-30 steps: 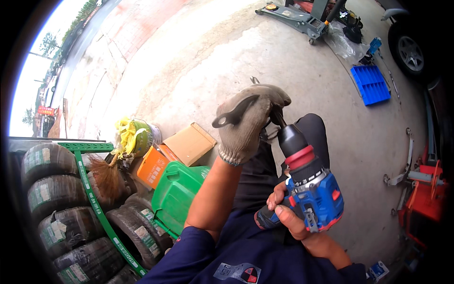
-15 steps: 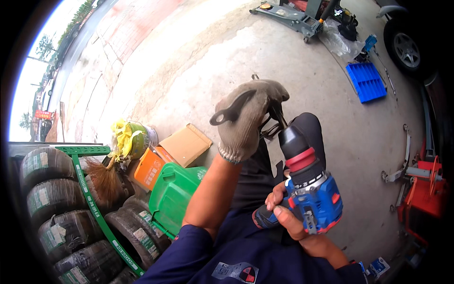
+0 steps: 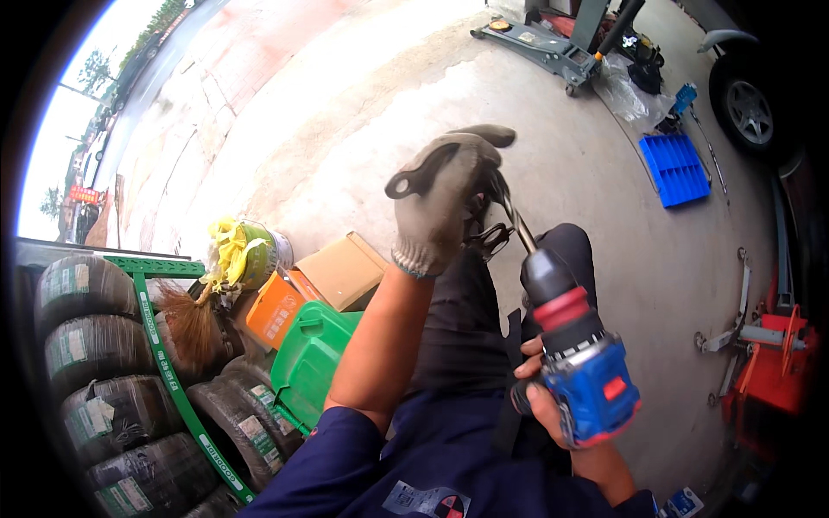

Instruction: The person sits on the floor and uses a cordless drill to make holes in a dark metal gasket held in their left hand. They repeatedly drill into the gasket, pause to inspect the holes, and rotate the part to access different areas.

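Observation:
My left hand (image 3: 439, 207), in a grey-brown knit glove, is raised ahead of me, gripping a dark metal part with a round eye (image 3: 421, 171) at one end. Its remaining shape is mostly hidden by the glove. Thin dark loops (image 3: 492, 240) hang below the fingers. My bare right hand (image 3: 547, 413) is wrapped round the handle of a blue, black and red cordless drill (image 3: 587, 380). A long spiral drill bit (image 3: 518, 220) points up from its chuck toward the gloved hand. The bit's tip is near the gloved fingers; whether it touches the metal part I cannot tell.
Wrapped tyres (image 3: 99, 345) stand in a green rack at left, near a green bin (image 3: 311, 354), cardboard boxes (image 3: 341, 269) and a bucket (image 3: 268, 255). A floor jack (image 3: 540, 47), a blue tray (image 3: 675, 168) and a car wheel (image 3: 747, 112) lie to the far right.
The drill has dropped slightly down and to the right, and more of its bit shows. My gloved hand has turned, with a finger now stretched to the right.

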A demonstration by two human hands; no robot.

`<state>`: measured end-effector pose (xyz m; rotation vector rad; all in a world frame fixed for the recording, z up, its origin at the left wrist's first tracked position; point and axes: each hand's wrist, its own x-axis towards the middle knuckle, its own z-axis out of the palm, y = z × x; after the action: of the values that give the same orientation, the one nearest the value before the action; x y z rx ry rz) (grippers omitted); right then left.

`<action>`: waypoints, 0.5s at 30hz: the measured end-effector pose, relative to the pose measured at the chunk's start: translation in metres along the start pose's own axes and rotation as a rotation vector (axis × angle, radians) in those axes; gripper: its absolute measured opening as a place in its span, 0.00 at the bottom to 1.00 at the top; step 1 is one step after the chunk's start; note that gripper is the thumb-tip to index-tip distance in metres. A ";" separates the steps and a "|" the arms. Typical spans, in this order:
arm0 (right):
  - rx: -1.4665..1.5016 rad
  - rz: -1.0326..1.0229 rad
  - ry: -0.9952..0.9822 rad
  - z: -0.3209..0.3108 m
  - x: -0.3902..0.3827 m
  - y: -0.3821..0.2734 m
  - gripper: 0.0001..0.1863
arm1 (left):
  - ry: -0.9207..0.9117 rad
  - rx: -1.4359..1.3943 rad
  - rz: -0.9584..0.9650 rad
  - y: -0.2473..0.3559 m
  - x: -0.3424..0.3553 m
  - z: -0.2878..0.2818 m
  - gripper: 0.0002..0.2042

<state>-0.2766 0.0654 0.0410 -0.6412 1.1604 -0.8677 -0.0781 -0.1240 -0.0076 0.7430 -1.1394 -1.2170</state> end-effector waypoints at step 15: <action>0.039 -0.477 0.185 -0.044 0.017 0.032 0.49 | 0.066 -0.729 -0.312 0.029 0.004 -0.014 0.19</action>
<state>-0.3079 0.0678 -0.0065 -0.8360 1.1688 -1.3741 -0.0553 -0.1229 0.0153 0.3953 -0.4600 -1.7154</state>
